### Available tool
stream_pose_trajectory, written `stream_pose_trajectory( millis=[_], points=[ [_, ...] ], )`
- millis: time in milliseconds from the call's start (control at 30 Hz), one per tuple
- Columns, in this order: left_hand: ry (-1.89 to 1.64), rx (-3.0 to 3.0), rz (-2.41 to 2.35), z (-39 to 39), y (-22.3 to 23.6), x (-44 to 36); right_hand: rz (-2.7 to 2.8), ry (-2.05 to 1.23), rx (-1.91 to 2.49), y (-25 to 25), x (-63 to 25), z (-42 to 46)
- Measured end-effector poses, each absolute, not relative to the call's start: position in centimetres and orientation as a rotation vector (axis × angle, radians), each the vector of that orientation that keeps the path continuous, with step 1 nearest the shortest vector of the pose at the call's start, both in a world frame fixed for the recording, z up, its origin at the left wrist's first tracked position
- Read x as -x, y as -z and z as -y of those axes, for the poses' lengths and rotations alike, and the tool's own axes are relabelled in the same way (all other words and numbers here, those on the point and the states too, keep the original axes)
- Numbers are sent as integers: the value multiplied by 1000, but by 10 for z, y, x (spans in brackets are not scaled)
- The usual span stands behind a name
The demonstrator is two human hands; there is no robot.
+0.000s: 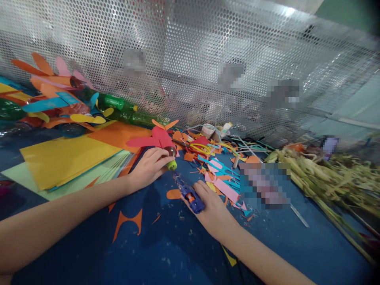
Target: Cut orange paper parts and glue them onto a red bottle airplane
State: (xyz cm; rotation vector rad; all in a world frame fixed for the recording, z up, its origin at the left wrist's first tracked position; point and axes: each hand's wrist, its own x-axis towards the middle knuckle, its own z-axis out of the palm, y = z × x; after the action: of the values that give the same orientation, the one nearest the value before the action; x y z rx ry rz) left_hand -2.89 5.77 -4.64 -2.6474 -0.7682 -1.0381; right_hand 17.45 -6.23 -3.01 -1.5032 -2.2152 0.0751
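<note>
My left hand (152,166) is closed around the neck end of a small bottle (162,139) wrapped in red paper, with red wings and orange tail pieces. Its green cap (171,165) faces toward me. In my right hand (212,208) is a purple hot glue gun (191,198), my fingers wrapped round its handle. The nozzle end points at the green cap, very close to it; whether they touch I cannot tell. Beside the glue gun an orange rounded paper piece (173,194) lies on the blue table (166,241).
Yellow paper sheets (71,158) are stacked at left, near paper-decorated bottle planes (59,99). Paper scraps (224,186) spread right of centre. Dry corn husks (314,174) lie at right. A perforated metal screen (190,51) stands behind, with a green bottle (124,113) before it.
</note>
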Motion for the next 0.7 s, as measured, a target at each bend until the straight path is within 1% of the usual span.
stream_pose_trajectory(
  millis=[367,567,700],
  points=[
    [1029,2639,788,-59,49,29,2197,-89,1535,30,-176,63],
    [1043,2653,782,-59,48,29,2205,-39,1545,27,-174,63],
    [1057,2636,776,-58,47,29,2239,-92,1540,26,-173,65]
  ],
)
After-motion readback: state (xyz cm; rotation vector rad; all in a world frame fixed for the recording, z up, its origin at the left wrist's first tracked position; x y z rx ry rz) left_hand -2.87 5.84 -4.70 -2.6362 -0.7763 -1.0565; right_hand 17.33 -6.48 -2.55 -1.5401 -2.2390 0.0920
